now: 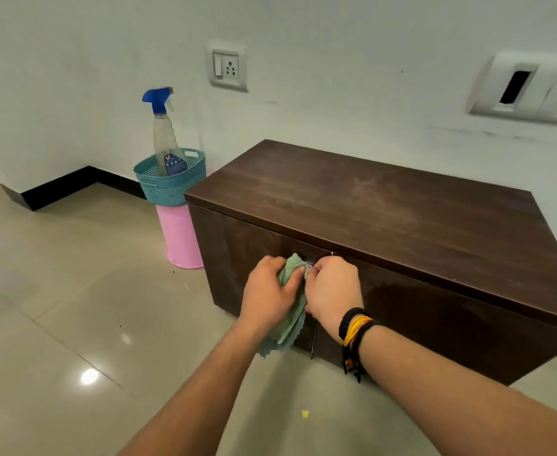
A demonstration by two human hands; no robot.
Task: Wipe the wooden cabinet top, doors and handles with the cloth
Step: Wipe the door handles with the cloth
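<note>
Soft, even light — glare on floor [89,376], edges bowed.

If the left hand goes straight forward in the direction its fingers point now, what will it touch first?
Probably the cabinet door. The left hand, holding the green cloth, points at the door front near the metal handle, though depth is unclear.

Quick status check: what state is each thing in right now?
Cabinet doors: shut.
Cabinet top: bare, faint smears.
Cloth: bunched in left hand, against the door handle, tail hanging.
Right hand: closed at the handle, touching the cloth.
Spray bottle: upright in teal basket.
Basket: atop pink bin.
</note>
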